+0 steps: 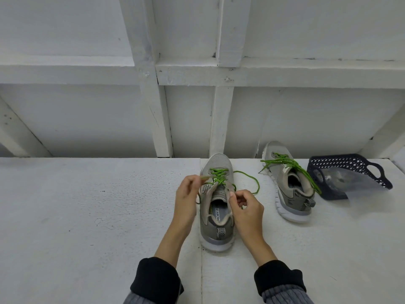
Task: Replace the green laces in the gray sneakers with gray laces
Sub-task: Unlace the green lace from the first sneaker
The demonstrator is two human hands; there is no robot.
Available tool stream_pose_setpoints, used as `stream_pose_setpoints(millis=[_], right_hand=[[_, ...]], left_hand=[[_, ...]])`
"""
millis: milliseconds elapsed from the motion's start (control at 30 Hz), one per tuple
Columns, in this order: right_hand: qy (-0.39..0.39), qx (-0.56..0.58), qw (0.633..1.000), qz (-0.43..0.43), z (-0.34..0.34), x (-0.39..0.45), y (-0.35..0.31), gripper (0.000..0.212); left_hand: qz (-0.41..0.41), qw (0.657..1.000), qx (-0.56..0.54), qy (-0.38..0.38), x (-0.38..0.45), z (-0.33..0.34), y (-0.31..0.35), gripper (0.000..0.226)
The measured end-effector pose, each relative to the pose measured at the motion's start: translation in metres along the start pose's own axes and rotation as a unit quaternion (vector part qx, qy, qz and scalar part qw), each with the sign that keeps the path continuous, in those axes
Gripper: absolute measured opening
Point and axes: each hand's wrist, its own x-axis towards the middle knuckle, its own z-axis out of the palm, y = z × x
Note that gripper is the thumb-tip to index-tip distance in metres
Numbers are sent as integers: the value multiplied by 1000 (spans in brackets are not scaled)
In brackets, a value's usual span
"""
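Note:
A gray sneaker (pixel 217 218) stands heel toward me on the white surface, its green lace (pixel 219 174) untied but threaded through the eyelets. My left hand (pixel 186 197) pinches one green lace end, raised at the shoe's left side. My right hand (pixel 247 208) pinches the lace by the top right eyelet; the other lace end loops out to the right. The second gray sneaker (pixel 289 189) stands further right, with its green lace (pixel 287 162) loose across it.
A dark blue perforated basket (pixel 348 164) lies tipped at the far right, with a clear plastic bag (pixel 341 179) inside it. A white framed wall (pixel 153 95) rises right behind the surface. A seam (pixel 200 270) runs down the white surface.

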Motion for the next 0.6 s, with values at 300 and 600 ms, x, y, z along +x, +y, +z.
stream_pose_setpoints(millis=[300,600], right_hand=[[-1,14,1000,10,-1,-1,-4,14],[-37,6,999,39,-2,7,-12,11]], left_hand=[[-49,960,248,117,4,-45,-36,8],[94,954,281,33,0,-12,-15,4]])
